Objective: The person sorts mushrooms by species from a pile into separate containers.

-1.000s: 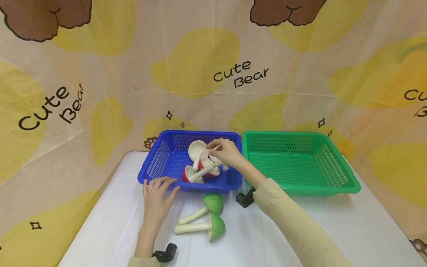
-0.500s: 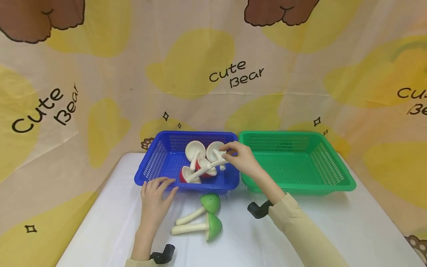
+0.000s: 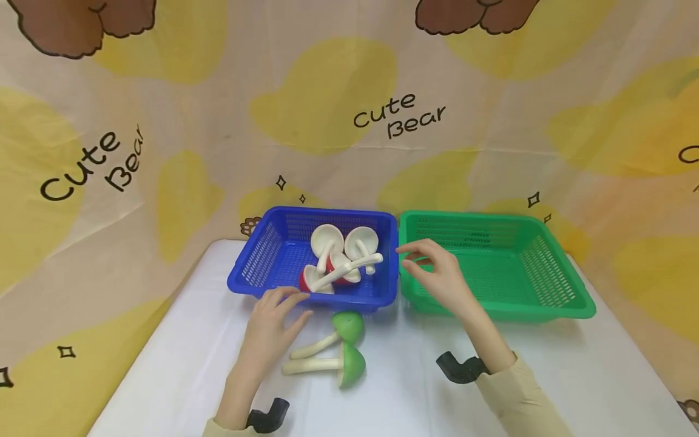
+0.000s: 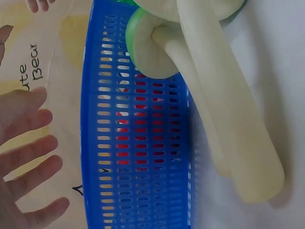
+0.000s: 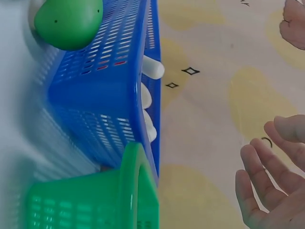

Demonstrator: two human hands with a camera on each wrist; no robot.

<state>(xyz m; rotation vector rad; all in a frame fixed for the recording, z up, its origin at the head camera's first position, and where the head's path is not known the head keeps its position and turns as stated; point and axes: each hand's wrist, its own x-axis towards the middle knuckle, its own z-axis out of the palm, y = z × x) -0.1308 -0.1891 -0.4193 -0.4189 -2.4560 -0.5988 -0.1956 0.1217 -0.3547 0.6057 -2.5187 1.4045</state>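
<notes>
My right hand (image 3: 437, 276) has let go of the red-capped toy mushrooms (image 3: 338, 261) inside the blue slotted plastic basket (image 3: 262, 261) and hovers empty, fingers loose, so that drop looks finished, while my left hand (image 3: 273, 321) rests flat beside two green-capped toy mushrooms (image 3: 344, 349).

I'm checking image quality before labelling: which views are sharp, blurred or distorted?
Head view: even light, sharp, backdrop edges bowed by the wide lens. Left wrist view: green mushrooms loom close, soft. Right wrist view: blue basket and green basket smeared at lower left.
</notes>
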